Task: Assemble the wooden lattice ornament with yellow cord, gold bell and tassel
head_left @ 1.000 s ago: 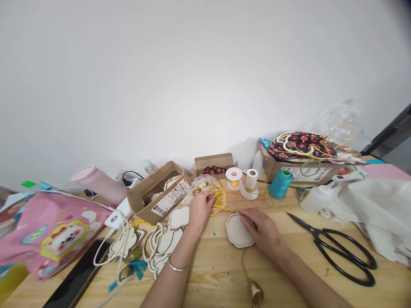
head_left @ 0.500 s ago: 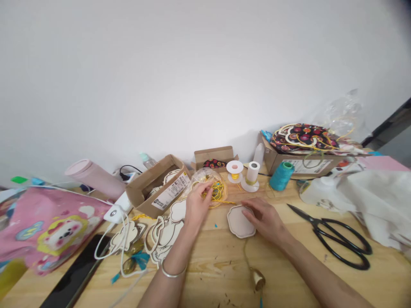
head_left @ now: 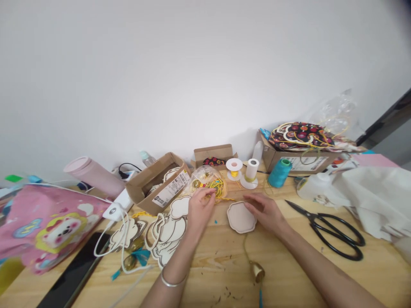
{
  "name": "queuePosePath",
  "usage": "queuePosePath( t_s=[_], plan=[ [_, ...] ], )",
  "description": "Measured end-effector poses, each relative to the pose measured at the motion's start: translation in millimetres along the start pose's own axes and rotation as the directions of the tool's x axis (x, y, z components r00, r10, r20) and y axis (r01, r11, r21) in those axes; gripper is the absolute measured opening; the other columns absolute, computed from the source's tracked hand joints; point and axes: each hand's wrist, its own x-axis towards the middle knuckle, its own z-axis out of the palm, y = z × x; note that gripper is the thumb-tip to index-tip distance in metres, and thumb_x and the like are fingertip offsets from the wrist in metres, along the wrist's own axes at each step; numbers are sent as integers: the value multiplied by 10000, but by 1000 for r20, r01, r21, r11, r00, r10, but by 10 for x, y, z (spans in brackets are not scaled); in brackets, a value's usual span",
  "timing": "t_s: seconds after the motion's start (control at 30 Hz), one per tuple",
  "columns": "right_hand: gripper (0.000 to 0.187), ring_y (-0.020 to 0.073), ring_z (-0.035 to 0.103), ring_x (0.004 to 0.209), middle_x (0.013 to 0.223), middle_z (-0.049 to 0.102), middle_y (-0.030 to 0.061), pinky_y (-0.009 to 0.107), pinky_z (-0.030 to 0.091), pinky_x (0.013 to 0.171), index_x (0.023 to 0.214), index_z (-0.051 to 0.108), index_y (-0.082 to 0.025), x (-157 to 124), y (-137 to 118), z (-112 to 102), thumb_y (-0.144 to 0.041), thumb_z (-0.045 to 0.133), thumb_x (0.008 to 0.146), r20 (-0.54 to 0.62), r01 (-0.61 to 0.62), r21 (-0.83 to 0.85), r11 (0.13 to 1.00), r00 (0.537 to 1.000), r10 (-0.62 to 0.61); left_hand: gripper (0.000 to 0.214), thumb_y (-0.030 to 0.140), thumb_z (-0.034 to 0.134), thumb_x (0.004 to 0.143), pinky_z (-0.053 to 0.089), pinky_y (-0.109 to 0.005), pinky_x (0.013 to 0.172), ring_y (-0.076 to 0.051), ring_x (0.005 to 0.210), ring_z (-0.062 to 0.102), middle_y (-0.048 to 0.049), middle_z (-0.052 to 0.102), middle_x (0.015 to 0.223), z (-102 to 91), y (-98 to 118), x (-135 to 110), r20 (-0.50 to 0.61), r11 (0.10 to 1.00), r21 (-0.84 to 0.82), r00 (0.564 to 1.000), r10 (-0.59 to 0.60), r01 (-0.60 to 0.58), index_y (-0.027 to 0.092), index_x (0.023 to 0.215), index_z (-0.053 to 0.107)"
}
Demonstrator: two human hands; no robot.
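Observation:
A pale plaque with a scalloped edge (head_left: 242,218) lies flat on the wooden table. My right hand (head_left: 265,214) rests at its upper right, the thumb over the rim and the fingers curved apart beyond it. From the plaque's lower edge a cord runs to a small brass bell (head_left: 257,272) with a blue thread below. To the left, my left hand (head_left: 201,209) has its fingertips drawn together beside a clear bag of yellow cords (head_left: 215,186); whatever is between them is too small to make out.
Black scissors (head_left: 330,229) lie at right. Thread spools (head_left: 252,173) and a teal cone of thread (head_left: 280,173) stand behind. Wooden cutouts (head_left: 170,231), an open carton (head_left: 157,184), a phone (head_left: 75,269) and white cables are on the left. A filled box (head_left: 298,160) stands at back right.
My left hand has drawn back a little from the bag of yellow cords, its fingertips now closer together. My right hand stays by the plaque. The view has shifted slightly.

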Motion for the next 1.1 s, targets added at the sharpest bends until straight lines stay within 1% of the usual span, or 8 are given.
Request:
queuePosePath(
  t_s=[0.23, 0.37, 0.47, 0.6, 0.67, 0.73, 0.9, 1.1],
  plan=[
    [825, 299, 353, 1187, 1288, 421, 132, 470, 285, 977, 1237, 435, -191, -75, -74, -55, -344, 745, 488, 357, 279, -112, 954, 907, -223, 129, 210, 549, 708, 468, -274, 724, -145, 771, 579, -41, 612, 796, -43, -157, -23, -34, 998, -65, 999, -30, 28, 165, 768, 654],
    [752, 273, 387, 1140, 1222, 458, 122, 441, 306, 960, 1194, 476, -194, -85, -140, -67, -233, 732, 488, 355, 199, -42, 979, 919, -171, 127, 206, 552, 708, 459, -297, 754, -154, 789, 577, -40, 625, 798, -61, -174, -81, -19, 1000, -3, 1000, 21, -21, 178, 774, 656],
    [748, 264, 356, 1176, 1254, 417, 105, 448, 267, 985, 1221, 434, -231, -76, -147, -71, -282, 724, 534, 346, 59, 202, 978, 930, -128, 127, 202, 548, 707, 470, -292, 740, -153, 779, 579, -38, 626, 789, -61, -166, -107, 0, 999, 1, 999, 45, -45, 180, 769, 657],
    [792, 239, 341, 1205, 1308, 354, 81, 417, 273, 984, 1272, 314, -292, -62, -177, -52, -433, 693, 592, 330, -174, 677, 715, 940, -84, 143, 183, 532, 708, 491, -282, 726, -144, 780, 578, -39, 604, 803, -51, -188, -109, 4, 998, -49, 999, 41, -40, 181, 788, 651],
    [849, 236, 358, 1186, 1308, 340, 70, 397, 321, 948, 1281, 279, -313, -67, -204, -33, -465, 705, 563, 325, -237, 777, 583, 945, -49, 157, 165, 529, 703, 494, -283, 735, -142, 792, 577, -43, 594, 833, -44, -216, -108, 3, 997, -70, 999, 44, -44, 182, 804, 649],
    [861, 225, 397, 1139, 1285, 349, 62, 375, 364, 904, 1280, 272, -323, -84, -225, -18, -434, 721, 554, 341, -285, 795, 536, 940, -6, 179, 149, 524, 700, 495, -284, 742, -136, 788, 579, -48, 584, 873, -40, -239, -110, 7, 996, -79, 999, 42, -41, 181, 827, 646],
    [849, 190, 489, 999, 1143, 445, 57, 335, 424, 814, 1256, 282, -301, -135, -212, -31, -269, 738, 541, 451, -396, 725, 564, 892, 46, 198, 140, 513, 702, 492, -292, 761, -139, 816, 578, -53, 581, 905, -44, -246, -125, 17, 995, -88, 999, 41, -40, 183, 843, 645],
    [783, 214, 383, 1183, 1324, 330, 121, 387, 337, 949, 1297, 215, -248, -132, -100, -92, -246, 630, 634, 297, -289, 564, 773, 945, 137, 179, 151, 513, 705, 491, -303, 764, -146, 831, 571, -50, 587, 889, -53, -218, -137, 26, 991, -131, 999, 35, -31, 182, 816, 650]
  ],
)
